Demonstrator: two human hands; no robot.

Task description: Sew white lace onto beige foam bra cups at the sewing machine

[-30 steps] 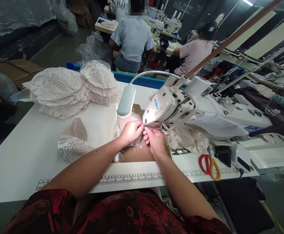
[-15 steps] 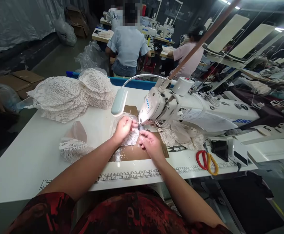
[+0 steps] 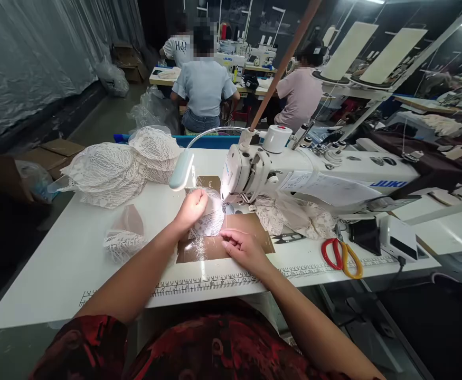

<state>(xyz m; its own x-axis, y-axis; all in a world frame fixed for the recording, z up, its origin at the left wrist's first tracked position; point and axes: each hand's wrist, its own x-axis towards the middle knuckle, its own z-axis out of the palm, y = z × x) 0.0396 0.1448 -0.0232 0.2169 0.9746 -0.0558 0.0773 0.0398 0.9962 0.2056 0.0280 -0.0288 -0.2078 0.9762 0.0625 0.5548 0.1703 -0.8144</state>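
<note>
My left hand [image 3: 192, 209] is closed at the left edge of a white lace cup piece [image 3: 208, 220], which lies under the lamp beside the needle end of a white sewing machine [image 3: 236, 171]. Just right of and below the lace, my right hand [image 3: 243, 247] hovers low over a brown board [image 3: 250, 224] with its fingers curled together. A faint thread-like line runs down toward those fingertips; what they pinch, if anything, is too small to make out. More gathered lace [image 3: 294, 215] lies right of the needle area.
Stacked lace cups [image 3: 110, 171] stand at the back left, and a single lace cup [image 3: 125, 237] lies nearer. Thread snips [image 3: 289, 238], red-and-yellow-handled scissors [image 3: 341, 257] and a white box [image 3: 397, 237] are on the right. A small lamp [image 3: 181, 170] hangs over the work. Co-workers sit ahead.
My left hand has drawn back left from the needle area, closing up. My right hand has moved slightly down, away from the needle. The camera view has shifted a little.
</note>
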